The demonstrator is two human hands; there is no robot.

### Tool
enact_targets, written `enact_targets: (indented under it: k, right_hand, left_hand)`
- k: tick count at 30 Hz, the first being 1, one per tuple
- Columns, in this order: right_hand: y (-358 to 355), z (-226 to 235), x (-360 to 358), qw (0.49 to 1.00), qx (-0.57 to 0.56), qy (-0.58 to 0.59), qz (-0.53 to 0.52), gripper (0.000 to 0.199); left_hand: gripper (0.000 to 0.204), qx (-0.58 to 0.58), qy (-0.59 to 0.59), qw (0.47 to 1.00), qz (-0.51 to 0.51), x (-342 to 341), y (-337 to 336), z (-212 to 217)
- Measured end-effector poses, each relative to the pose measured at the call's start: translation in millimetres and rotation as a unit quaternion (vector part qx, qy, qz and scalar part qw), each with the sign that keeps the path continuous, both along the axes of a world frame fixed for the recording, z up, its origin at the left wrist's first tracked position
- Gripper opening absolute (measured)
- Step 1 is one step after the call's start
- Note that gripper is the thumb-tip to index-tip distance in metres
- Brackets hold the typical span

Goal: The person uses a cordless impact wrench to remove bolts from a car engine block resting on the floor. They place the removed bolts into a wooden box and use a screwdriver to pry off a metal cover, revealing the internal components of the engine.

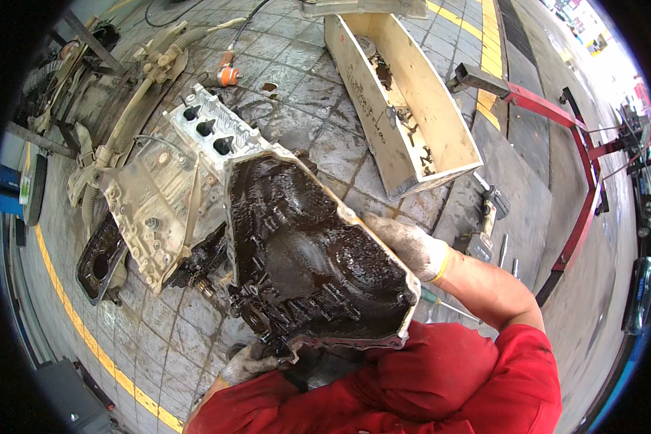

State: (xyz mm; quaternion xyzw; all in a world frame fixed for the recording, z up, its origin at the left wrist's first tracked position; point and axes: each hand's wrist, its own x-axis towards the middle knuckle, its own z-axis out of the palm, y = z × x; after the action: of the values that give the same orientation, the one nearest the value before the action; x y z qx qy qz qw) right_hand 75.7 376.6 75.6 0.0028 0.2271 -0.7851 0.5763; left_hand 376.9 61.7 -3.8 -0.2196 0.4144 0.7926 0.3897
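Observation:
A large metal engine cover [296,253], its hollow inner side coated in dark oil, is tilted up in front of me between my hands. My right hand [409,244], in a soiled white glove, grips its right edge, the fingers partly hidden behind the rim. At the lower left corner my left hand [249,363], also gloved, holds the bottom edge; part of that hand is hidden by the cover. Just beyond lies a silvery metal engine part [210,126] with dark oval ports. A dusty flat casting [155,210] with bolt holes lies left of the cover.
An open wooden crate [372,119] with small parts inside stands far right. A cordless power tool [488,220] and a green-handled screwdriver [445,305] lie by my right arm. Red stand legs [582,181] rise at right. An orange air tool [228,76] and a dark pan [101,260] lie left.

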Motion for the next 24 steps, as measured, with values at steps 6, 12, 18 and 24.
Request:
enact_targets:
  k: [6, 12, 18, 24]
  right_hand:
    - [20, -24, -15, 0.953, 0.056, 0.286, -0.082, 0.054]
    - [47, 6, -12, 0.957, 0.096, 0.004, -0.274, 0.053]
    - [117, -5, -49, 0.692, 0.378, 0.500, -0.358, 0.055]
    - [173, 15, -116, 0.718, 0.223, 0.469, -0.464, 0.058]
  left_hand:
    - [0.052, -0.001, 0.025, 1.000, 0.014, 0, 2, 23]
    - [0.051, -0.081, 0.034, 0.995, -0.040, -23, 1, 47]
    - [0.054, -0.116, 0.052, 0.992, -0.024, -93, 13, 122]
    - [0.078, -0.228, 0.184, 0.954, -0.059, -222, 32, 164]
